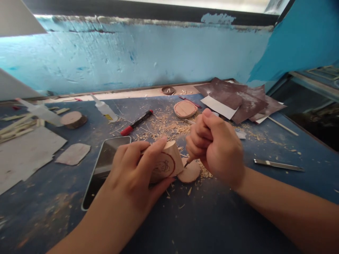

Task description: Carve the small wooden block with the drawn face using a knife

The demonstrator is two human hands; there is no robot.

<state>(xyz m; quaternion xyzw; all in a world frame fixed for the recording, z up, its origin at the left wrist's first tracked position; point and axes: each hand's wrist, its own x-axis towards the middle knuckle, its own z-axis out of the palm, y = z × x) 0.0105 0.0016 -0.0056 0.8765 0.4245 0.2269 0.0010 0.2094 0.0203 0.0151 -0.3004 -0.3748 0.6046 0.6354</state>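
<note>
A pale wooden block (172, 151), tilted up on its edge, is held by my left hand (132, 173), with fingers over its top and the thumb along its lower side. Its face carries a red-brown ring and a dark line drawing. My right hand (217, 148) is closed in a fist around a carving tool (186, 163); only its thin dark tip shows below the fist, at the block's right edge. Whether the tip touches the wood I cannot tell. Under the block's right end lies a thin round wood slice (192, 172), with wood shavings (206, 172) beside it.
A phone (102, 165) lies beneath my left hand. Behind are a red-capped marker (136, 122), another wood disc (185, 109), glue bottle (106, 110) and sandpaper sheets (225, 95). To the right lies a metal blade (279, 165); at left, a bark-edged slice (72, 119).
</note>
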